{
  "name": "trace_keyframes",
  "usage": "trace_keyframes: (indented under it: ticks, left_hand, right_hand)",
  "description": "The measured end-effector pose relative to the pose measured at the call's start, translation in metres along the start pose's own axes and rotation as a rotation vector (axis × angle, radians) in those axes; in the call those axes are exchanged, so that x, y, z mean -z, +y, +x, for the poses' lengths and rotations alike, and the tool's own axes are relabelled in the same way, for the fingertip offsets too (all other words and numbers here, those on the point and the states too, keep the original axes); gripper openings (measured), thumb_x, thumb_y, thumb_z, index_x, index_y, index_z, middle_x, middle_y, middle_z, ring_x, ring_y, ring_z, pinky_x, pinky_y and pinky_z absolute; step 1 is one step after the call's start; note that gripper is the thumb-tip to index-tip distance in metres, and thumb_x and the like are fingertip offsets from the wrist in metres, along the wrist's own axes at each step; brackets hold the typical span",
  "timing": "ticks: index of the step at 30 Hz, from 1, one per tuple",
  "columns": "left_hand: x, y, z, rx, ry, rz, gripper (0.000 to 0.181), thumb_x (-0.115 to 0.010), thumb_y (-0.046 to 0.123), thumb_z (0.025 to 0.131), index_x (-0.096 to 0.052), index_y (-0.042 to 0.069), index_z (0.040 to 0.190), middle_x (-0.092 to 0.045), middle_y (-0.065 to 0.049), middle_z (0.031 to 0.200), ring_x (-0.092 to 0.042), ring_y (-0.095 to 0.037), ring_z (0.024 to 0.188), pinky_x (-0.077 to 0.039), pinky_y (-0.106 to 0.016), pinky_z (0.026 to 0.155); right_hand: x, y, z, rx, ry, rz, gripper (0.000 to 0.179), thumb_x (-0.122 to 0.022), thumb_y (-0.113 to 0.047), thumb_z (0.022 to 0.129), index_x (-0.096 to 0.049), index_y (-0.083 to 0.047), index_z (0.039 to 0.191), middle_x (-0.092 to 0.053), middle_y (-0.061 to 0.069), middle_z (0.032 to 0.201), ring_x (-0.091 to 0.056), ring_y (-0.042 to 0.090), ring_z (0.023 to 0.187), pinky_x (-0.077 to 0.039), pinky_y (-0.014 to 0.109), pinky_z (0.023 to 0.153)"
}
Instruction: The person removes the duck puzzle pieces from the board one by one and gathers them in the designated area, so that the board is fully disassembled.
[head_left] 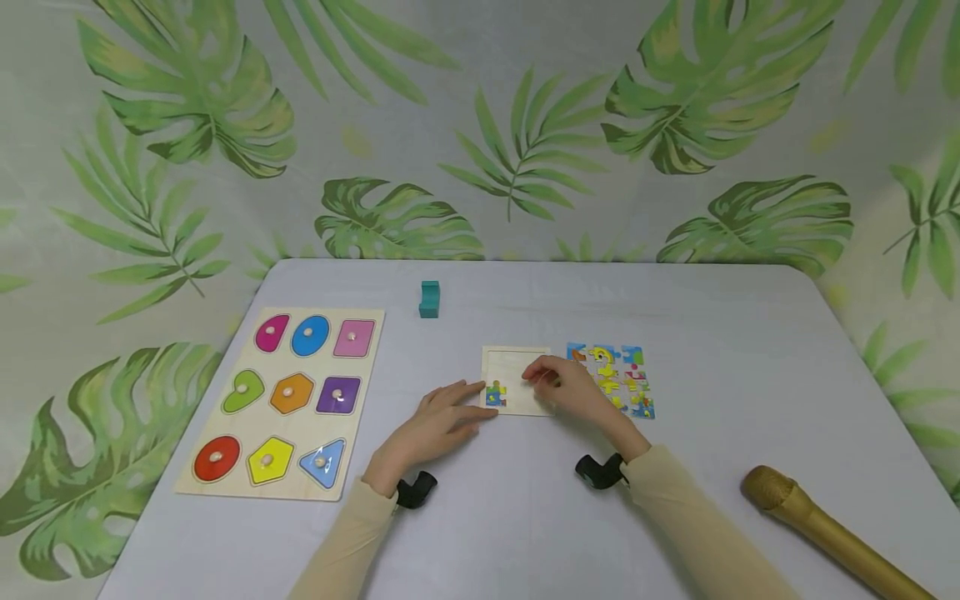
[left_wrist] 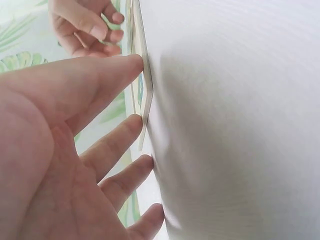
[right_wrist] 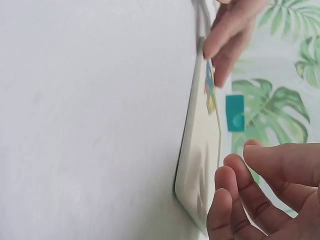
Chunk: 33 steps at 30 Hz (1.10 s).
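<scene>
A shallow wooden puzzle tray lies mid-table, with one blue, green and yellow jigsaw piece in its near left corner. My left hand touches the tray's left side with spread, fairly straight fingers; in the left wrist view the thumb meets the tray edge. Above the tray's right part hovers my right hand, fingers loosely bent, with nothing visible between them in the right wrist view. Colourful jigsaw pieces lie grouped just right of the tray, partly hidden by the right hand.
On the left lies a wooden shape board with several knobbed coloured shapes. A teal block stands behind the tray, to its left. At the right front is a gold microphone. Leaf-patterned cloth hangs behind the white table.
</scene>
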<state>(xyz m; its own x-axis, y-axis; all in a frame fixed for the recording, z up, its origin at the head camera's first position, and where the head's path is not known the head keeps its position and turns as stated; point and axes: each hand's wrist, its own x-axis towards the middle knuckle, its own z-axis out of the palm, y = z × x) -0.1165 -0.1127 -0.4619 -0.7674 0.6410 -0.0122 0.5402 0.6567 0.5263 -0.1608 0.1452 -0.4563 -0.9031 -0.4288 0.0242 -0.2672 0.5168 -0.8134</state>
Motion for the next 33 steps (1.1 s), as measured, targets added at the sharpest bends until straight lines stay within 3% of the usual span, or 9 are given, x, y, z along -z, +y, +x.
trace_keyframes:
  ticks: [11, 18, 33]
  left_hand:
    - [0.000, -0.002, 0.000, -0.011, 0.007, -0.022, 0.030, -0.056, 0.015, 0.097, -0.065, 0.014, 0.126, -0.036, -0.014, 0.149, -0.027, -0.038, 0.137, -0.019, -0.058, 0.107]
    - [-0.001, -0.004, 0.001, -0.014, 0.018, -0.022, 0.030, -0.057, 0.015, 0.096, -0.066, 0.014, 0.125, -0.039, -0.014, 0.148, -0.029, -0.040, 0.136, -0.022, -0.060, 0.105]
    - [-0.001, -0.003, 0.001, -0.007, 0.033, -0.042, 0.029, -0.058, 0.014, 0.096, -0.067, 0.014, 0.123, -0.040, -0.014, 0.146, -0.030, -0.040, 0.135, -0.021, -0.060, 0.104]
  right_hand:
    - [-0.024, -0.014, 0.015, 0.022, -0.064, -0.024, 0.023, -0.056, 0.011, 0.080, -0.065, 0.001, 0.099, -0.065, 0.010, 0.096, -0.055, 0.018, 0.079, -0.047, 0.030, 0.074]
    - [-0.032, -0.016, 0.018, 0.015, -0.045, -0.033, 0.021, -0.057, 0.009, 0.079, -0.065, 0.000, 0.097, -0.061, 0.005, 0.085, -0.054, 0.016, 0.077, -0.046, 0.027, 0.071]
    - [-0.035, -0.022, 0.021, 0.025, -0.019, -0.036, 0.026, -0.056, 0.012, 0.077, -0.066, 0.000, 0.097, -0.055, 0.007, 0.080, -0.049, 0.015, 0.073, -0.043, 0.026, 0.066]
